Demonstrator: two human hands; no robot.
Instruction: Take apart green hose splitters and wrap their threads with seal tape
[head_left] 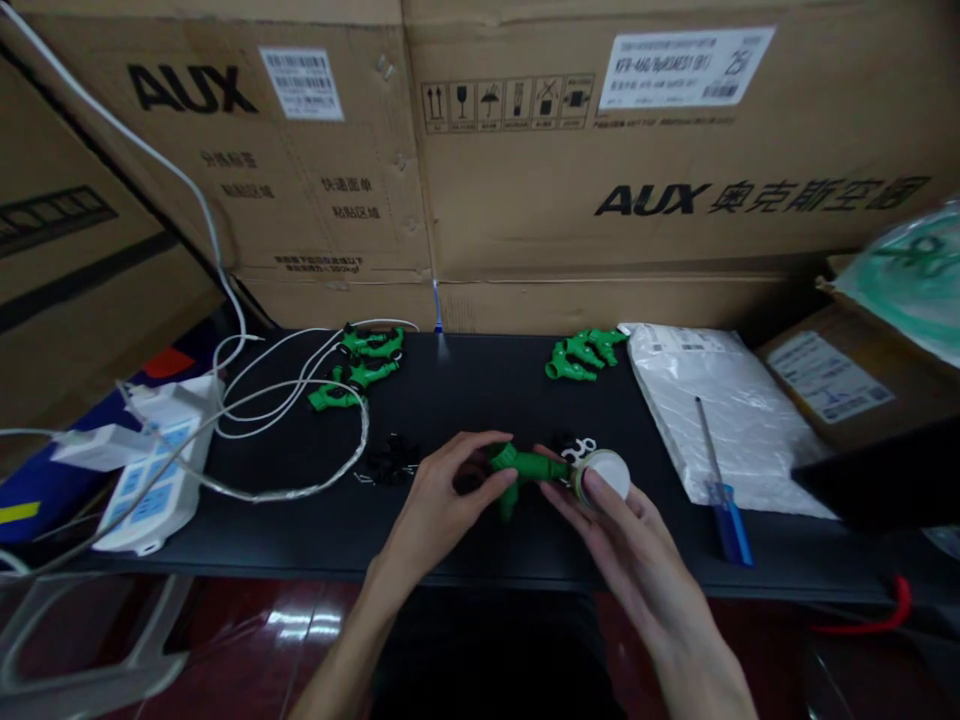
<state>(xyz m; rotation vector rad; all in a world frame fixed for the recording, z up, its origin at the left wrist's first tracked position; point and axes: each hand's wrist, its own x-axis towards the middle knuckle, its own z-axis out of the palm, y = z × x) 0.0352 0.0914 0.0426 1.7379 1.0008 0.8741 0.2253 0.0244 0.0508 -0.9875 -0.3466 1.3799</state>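
Observation:
My left hand grips a green branched pipe fitting between thumb and fingers above the near part of the black table. My right hand is closed round a small round container with a white top and a brassy rim. The fitting's right end meets the container's side; whether it touches cannot be seen clearly. Just behind the right hand lie white ring-shaped pieces. Small black parts are scattered to the left of my left hand.
More green fittings lie at the back left and back right. A blue-handled screwdriver rests partly on a white plastic package. White cables loop from a power strip. Large cardboard boxes wall the back.

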